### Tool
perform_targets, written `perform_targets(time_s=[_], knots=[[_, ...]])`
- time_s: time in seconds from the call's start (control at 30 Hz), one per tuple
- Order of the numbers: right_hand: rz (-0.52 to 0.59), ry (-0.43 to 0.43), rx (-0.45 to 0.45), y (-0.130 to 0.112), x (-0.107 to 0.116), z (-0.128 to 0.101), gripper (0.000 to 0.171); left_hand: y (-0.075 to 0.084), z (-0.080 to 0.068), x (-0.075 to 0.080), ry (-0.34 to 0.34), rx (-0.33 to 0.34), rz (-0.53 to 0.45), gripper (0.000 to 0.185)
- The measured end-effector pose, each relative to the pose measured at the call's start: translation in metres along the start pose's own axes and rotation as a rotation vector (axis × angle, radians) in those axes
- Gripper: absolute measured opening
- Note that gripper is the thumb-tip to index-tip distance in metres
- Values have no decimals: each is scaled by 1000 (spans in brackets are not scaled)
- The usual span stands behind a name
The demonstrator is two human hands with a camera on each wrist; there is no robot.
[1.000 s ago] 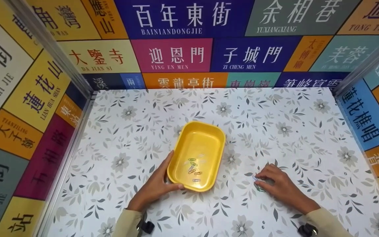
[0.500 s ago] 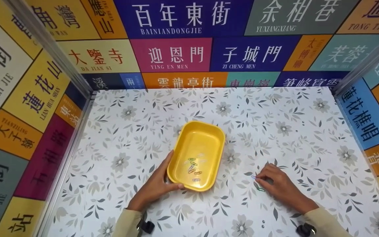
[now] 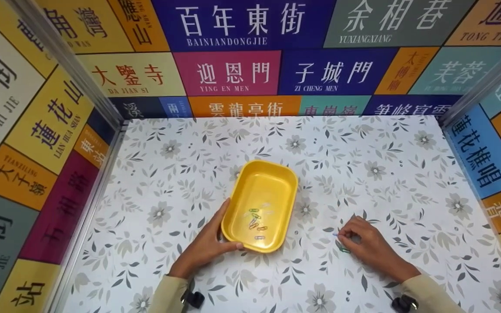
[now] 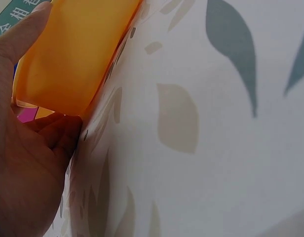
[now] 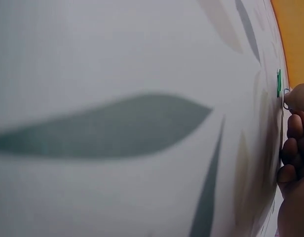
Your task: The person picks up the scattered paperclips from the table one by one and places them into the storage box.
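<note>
**Two hands at work beside a yellow tray of paper clips**

Two hands were on the flowered table cover [image 3: 363,165]. The left hand [image 3: 205,245] gripped the near left corner of the yellow tray [image 3: 272,176], thumb curled along the near rim and fingers laid up the left wall; the left wrist view showed the palm against the tray's orange-yellow side. The tray sat near the middle of the table, its long side running slightly askew toward the back wall. Several small coloured paper clips [image 3: 255,221] lay in a loose cluster in its nearer half.

Well to the right of the tray, the right hand [image 3: 370,245] rested low on the table with its fingers bent, the tips pinching a pale clip [image 3: 335,234] against the surface. A green clip [image 3: 343,249] lay on the table just beside the hand, touching or nearly touching the thumb side. Cream sleeves [image 3: 429,293] covered both forearms. Panels of coloured street signs [image 3: 228,71] walled the table on three sides.
</note>
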State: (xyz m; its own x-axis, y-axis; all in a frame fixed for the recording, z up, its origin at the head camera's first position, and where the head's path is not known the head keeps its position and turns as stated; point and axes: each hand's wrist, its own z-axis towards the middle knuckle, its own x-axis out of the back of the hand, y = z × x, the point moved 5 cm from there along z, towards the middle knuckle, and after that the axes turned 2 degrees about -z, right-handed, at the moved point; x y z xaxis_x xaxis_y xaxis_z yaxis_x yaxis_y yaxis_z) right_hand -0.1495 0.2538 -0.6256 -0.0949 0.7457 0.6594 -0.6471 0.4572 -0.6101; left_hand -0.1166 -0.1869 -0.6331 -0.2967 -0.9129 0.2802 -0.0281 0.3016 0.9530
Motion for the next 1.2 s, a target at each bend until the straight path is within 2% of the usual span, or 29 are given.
perform_targets(time_s=[0.27, 0.37, 0.6, 0.9, 1.07, 1.2], knots=[[83, 24, 2, 3, 2, 2, 37, 0, 1, 0, 3, -7, 32, 131], [115, 23, -39, 3, 3, 3, 34, 0, 1, 0, 6, -9, 35, 132], [139, 51, -109, 2, 2, 3, 39, 0, 0, 1, 9, -11, 15, 130], [149, 70, -88, 1, 8, 11, 38, -2, 2, 0, -3, -21, -4, 130], [175, 68, -118, 3, 11, 16, 38, -2, 1, 0, -6, -18, -7, 129], [161, 76, -110, 2, 13, 21, 38, -2, 1, 0, -6, -25, 5, 129]])
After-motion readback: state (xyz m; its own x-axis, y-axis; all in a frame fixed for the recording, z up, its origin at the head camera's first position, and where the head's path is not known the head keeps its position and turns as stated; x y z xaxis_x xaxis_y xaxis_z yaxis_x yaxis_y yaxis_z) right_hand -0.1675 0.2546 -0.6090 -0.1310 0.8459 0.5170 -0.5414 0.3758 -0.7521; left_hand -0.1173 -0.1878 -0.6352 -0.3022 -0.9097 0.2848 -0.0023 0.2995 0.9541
